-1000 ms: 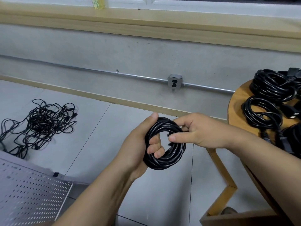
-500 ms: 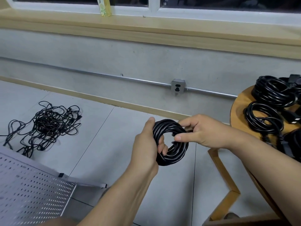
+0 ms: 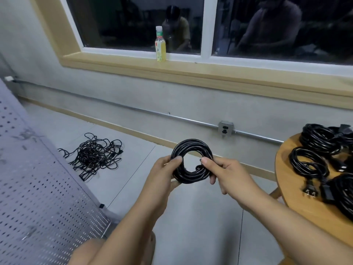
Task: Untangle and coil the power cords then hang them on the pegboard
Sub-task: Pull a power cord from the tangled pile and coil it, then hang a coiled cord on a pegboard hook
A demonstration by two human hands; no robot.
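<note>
Left hand, right hand around coil

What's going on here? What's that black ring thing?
A person is tidying power cords. The left hand grips one side of a coiled cord, and the right hand pinches the other side. More coils lie on the round table at the right. A tangled pile lies on the floor. The pegboard is at the left; this coil is not hung yet.

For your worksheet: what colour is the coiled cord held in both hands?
The cord is black; head view shows it.
</note>
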